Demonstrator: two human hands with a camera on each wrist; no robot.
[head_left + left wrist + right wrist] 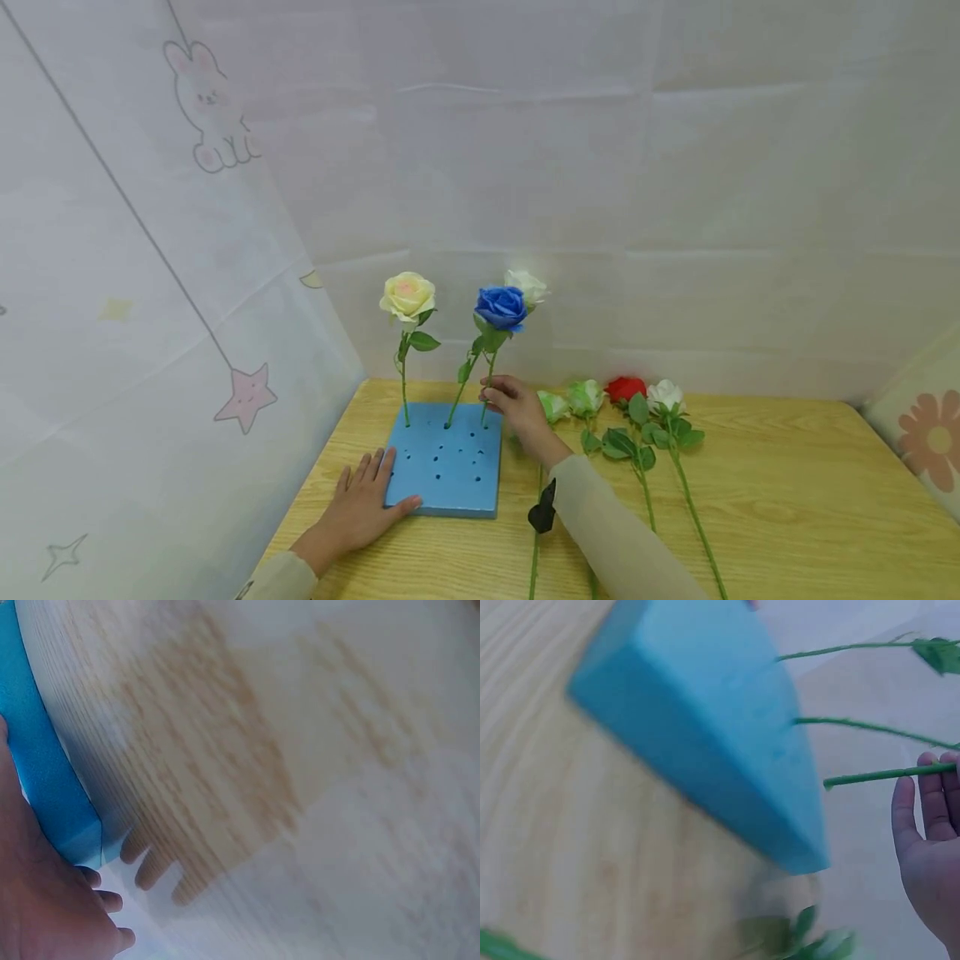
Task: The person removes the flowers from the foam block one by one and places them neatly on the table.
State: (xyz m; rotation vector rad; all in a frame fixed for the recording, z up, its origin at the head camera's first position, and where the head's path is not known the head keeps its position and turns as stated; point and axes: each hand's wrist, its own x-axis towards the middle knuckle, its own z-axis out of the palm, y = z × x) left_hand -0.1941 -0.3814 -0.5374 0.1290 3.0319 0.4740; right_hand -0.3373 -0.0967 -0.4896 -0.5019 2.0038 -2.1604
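A blue rose [501,308] stands upright in the fingers of my right hand [521,412], which pinches its green stem low down. In the right wrist view the lower tip of that stem [855,779] shows free, close over the far corner of the blue block [457,492] full of small holes. My left hand [360,508] lies with straight fingers along the block's left side, thumb at the front edge. A pale yellow rose [407,296] is stuck in a hole at the back left. Partly hidden behind the blue bloom, a white rose [527,286] leans right from the back middle.
Several more roses lie on the wooden table [795,500] to the right: pale green ones [586,398], a red rose [626,388] and a white one [665,396]. My right forearm crosses over some stems. Printed cloth walls [525,167] enclose the table behind and at the sides.
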